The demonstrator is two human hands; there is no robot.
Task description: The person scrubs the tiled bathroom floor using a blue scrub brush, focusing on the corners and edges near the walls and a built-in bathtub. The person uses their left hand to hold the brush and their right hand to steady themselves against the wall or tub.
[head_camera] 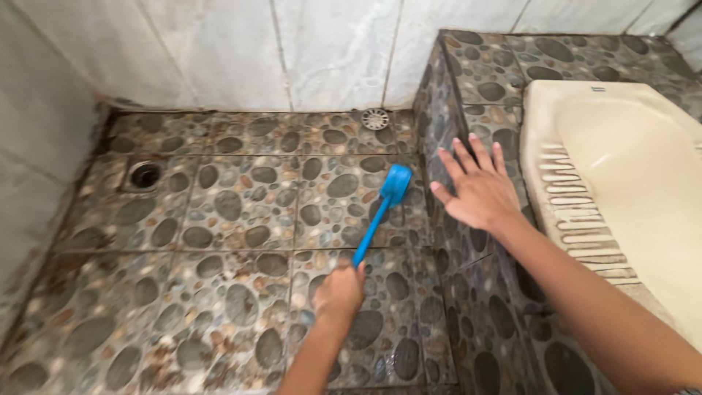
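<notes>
Both hands work: our left hand (338, 290) fingers grip the blue plastic long-handled brush (382, 208); right hand (477, 190) fingers spread on the pebble-patterned tile step (468, 110); we should scrub firmly

The pebble-patterned tiled floor (219, 292) carries a blue brush (395, 184), its head down at the far right. A dark round drain (145, 175) sits far left, a metal drain cover (375, 118) at the far wall.

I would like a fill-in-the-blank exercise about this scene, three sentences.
1. The left hand grips a brush of ____ colour.
2. The right hand lies flat, fingers spread, on the pebble-tiled ____.
3. The round open drain sits in the ____.

Missing words: blue; step; floor
</notes>
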